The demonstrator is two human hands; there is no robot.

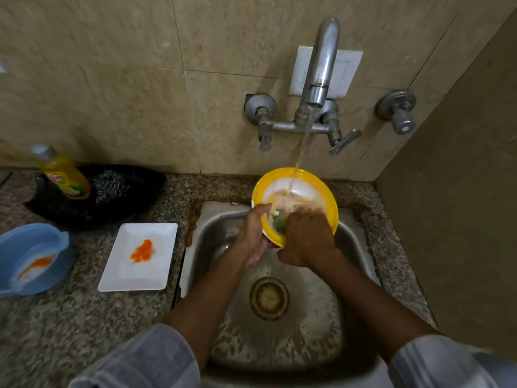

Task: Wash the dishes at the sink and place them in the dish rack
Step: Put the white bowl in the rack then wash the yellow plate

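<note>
While water runs: left hand (253,233) grips yellow bowl (295,204) rim; right hand (306,236) presses green scrubber (278,224) inside.
Risk: wet rim may slip, centre frame.

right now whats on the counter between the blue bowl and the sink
In the head view, a white rectangular plate with an orange smear lies on the counter between the blue bowl and the sink.

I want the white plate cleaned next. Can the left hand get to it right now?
Probably not yet: the left hand grips the yellow plate under the water. The white plate lies uncovered on the counter beside the sink, so once freed, likely yes.
</note>
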